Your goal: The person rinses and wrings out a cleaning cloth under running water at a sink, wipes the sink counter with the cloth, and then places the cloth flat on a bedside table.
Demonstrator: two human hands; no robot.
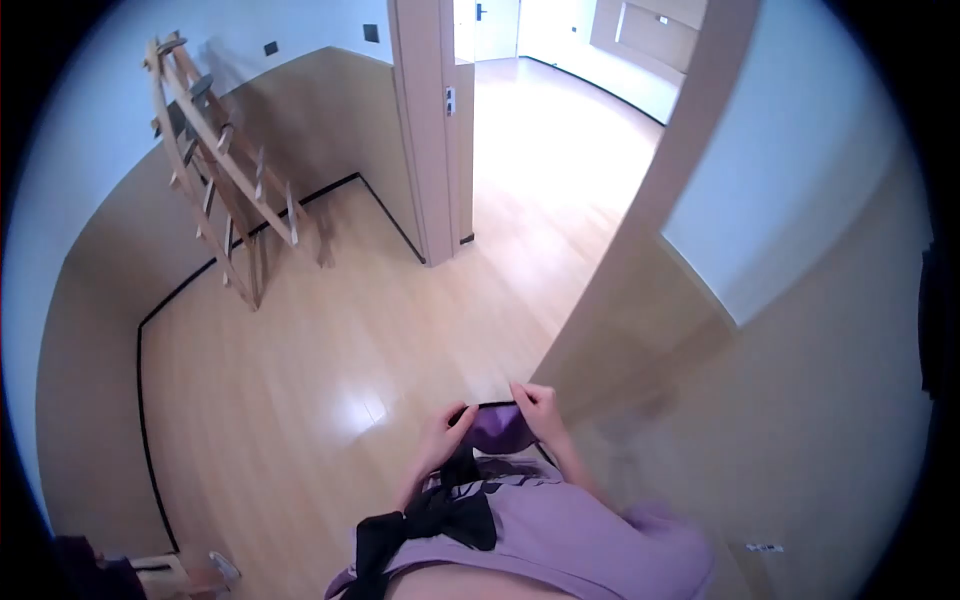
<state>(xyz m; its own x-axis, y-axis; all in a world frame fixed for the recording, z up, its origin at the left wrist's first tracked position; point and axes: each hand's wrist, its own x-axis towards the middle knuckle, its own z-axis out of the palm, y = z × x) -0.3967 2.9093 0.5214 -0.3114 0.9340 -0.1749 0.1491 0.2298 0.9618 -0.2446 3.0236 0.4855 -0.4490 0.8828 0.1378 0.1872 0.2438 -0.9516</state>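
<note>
A purple cloth item with a black edge [502, 430] is stretched between my two hands, in front of my body at the lower middle. My left hand [447, 432] pinches its left end. The right end is gripped by my right hand [537, 408], its fingers closed on the edge. Below the hands are a light purple garment [590, 530] and a large black bow [430, 525] on my body.
A wooden stepladder [225, 165] stands against the wall at the upper left. Ahead is a door frame [432, 130] opening to a bright room. Part of another person [95, 570] shows at the bottom left, near a light wooden surface [160, 575].
</note>
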